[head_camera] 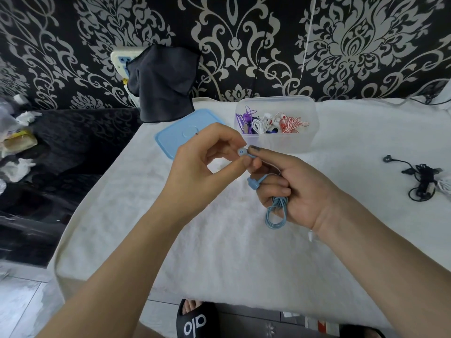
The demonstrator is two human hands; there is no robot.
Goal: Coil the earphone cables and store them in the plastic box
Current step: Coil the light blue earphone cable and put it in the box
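A light blue earphone cable [275, 217] hangs in loops from my right hand [295, 189], which is closed around the coil; its blue plug juts out beside the fingers. My left hand [202, 162] pinches the blue earbud at the cable's end between thumb and fingers, just above my right hand's fingertips. Behind both hands stands the clear plastic box [275, 142], open, holding coiled purple, white and red-and-white earphones. A tangled black earphone cable [419, 181] lies on the table at the right.
The box's blue lid [175, 140] lies flat left of the box. A white towel [170, 228] covers the table. A dark cloth [166, 84] hangs at the wall over a white power strip. Clutter sits on a black surface at the left.
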